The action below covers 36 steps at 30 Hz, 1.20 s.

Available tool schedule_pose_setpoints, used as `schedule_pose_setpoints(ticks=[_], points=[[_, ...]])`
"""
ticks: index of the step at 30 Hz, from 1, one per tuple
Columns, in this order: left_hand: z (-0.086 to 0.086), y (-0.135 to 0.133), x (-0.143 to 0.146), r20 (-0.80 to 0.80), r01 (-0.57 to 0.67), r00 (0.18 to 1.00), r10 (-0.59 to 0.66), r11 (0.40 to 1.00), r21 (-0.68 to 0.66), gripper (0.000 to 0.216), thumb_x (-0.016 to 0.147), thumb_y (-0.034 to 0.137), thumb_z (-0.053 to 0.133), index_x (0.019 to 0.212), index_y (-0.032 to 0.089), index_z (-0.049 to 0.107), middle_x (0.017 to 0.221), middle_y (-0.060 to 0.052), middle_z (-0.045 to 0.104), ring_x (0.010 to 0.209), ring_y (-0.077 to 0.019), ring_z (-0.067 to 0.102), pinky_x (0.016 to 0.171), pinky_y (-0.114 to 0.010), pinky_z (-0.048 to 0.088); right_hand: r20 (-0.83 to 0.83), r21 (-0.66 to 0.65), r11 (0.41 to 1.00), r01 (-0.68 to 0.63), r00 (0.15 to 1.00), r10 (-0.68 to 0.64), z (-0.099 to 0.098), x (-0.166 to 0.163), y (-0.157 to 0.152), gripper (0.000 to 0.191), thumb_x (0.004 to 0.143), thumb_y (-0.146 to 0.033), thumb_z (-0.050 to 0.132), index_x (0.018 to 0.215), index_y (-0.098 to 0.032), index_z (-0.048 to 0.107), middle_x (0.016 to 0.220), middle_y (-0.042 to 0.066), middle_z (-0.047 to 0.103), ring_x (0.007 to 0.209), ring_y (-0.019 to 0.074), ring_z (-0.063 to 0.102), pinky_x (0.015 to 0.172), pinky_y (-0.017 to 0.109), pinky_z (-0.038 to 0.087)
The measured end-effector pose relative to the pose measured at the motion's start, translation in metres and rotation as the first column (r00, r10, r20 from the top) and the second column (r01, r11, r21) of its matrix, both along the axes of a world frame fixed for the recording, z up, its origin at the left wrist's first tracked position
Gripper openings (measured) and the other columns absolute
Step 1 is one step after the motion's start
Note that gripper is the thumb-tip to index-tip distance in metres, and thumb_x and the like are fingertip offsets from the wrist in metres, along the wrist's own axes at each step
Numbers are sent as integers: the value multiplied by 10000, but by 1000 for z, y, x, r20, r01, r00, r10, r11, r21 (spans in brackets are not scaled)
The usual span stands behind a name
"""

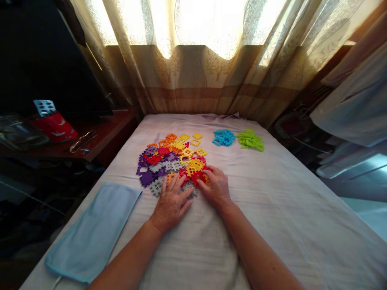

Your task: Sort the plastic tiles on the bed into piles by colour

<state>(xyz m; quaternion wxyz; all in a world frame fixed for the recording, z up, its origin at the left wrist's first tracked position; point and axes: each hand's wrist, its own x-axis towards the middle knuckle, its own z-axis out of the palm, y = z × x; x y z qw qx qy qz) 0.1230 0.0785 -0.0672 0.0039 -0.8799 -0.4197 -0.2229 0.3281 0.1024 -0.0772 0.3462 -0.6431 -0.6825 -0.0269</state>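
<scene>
A mixed pile of flat plastic interlocking tiles with notched edges lies on the bed. It has purple tiles on the left, orange tiles at the back, yellow tiles toward the right, and grey tiles at the front. My left hand rests on the front edge of this pile, fingers spread over grey and orange tiles. At the right edge, my right hand touches red tiles, thumb and fingers apart. Farther back are a separate blue heap and a lime-green heap of similar pieces.
A light blue cloth pad with a cord lies on the bed's left side. Left of the bed, a dark red table bears a red cup, a glass jar and eyeglasses. Curtains hang behind the bed.
</scene>
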Motion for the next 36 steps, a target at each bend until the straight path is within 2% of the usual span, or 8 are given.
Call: schedule_pose_setpoints(ticks=[8,12,14,16,19,22,30,36], points=[[3,-1,1,14,-49,999,50,999,-14,259,921,327,560,1137,301,699,1489,-88,488,1427,-327,358,1178,-637,199,-62,-43,998,-35,998,33,8,-6,2,214,763,-338,723,936,-213,714,1211,125,658,1145,287,563,959,438,417],[4,-1,1,16,-60,998,61,998,-26,248,928,318,543,1117,290,701,1472,-87,510,1430,-315,362,1182,-630,204,-341,-141,982,-127,937,72,23,4,7,124,810,-328,628,846,-221,679,878,47,715,811,192,641,753,314,491],[4,-1,0,13,-55,998,56,998,-35,252,928,316,541,1123,286,697,1469,-86,514,1432,-313,360,1184,-630,205,-430,-176,978,-112,902,26,31,20,10,152,824,-359,593,831,-224,661,723,4,679,644,157,604,641,269,473],[3,0,0,12,-50,999,50,998,-34,253,926,309,542,1125,279,695,1466,-85,519,1432,-314,360,1183,-630,210,-384,-147,989,7,921,-63,35,44,12,161,814,-375,594,814,-225,652,722,8,677,639,159,596,639,269,463],[2,1,-1,17,-47,999,47,998,-29,253,926,304,540,1126,271,692,1463,-82,523,1432,-313,360,1186,-622,213,-178,-75,977,198,962,-208,31,79,15,92,788,-298,597,781,-217,642,816,52,692,753,195,611,706,301,458],[-1,2,-2,15,-43,999,43,999,-25,254,929,300,532,1124,268,692,1456,-86,529,1429,-315,366,1183,-624,217,-13,-84,958,275,961,-277,23,98,14,58,763,-200,583,778,-212,638,859,70,680,829,214,608,737,314,446],[-5,3,-4,14,-26,1000,25,1000,12,257,943,291,501,1121,267,684,1442,-97,537,1430,-320,362,1155,-648,259,143,-348,904,247,967,-210,25,97,10,65,760,-285,676,774,-228,703,841,40,682,792,192,604,665,285,408],[-3,2,-4,12,-35,999,35,999,0,259,937,282,505,1127,266,680,1446,-100,531,1429,-322,362,1153,-650,263,153,-316,933,173,980,-130,37,77,6,254,784,-436,703,922,-223,721,958,69,717,904,228,635,761,317,447]])
